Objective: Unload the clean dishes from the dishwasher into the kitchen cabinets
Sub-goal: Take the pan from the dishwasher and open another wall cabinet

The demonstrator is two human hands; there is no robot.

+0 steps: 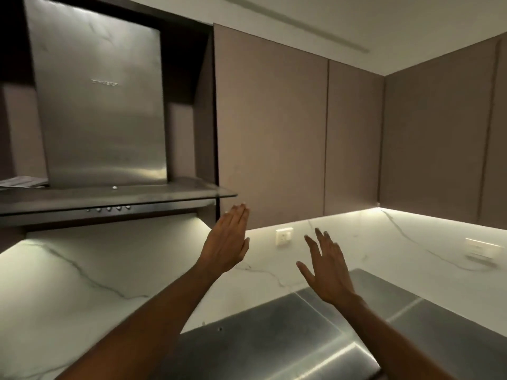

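Cabinets (271, 127) with flat taupe doors hang closed above the marble backsplash (356, 242), filling the upper middle and right of the view. Left hand (226, 242) is raised with straight fingers held together, its tips at the lower edge of the nearest door, holding nothing. Right hand (327, 272) is lifted lower, fingers spread, empty. A steel range hood (101, 105) stands left; a steel counter (274, 338) lies below
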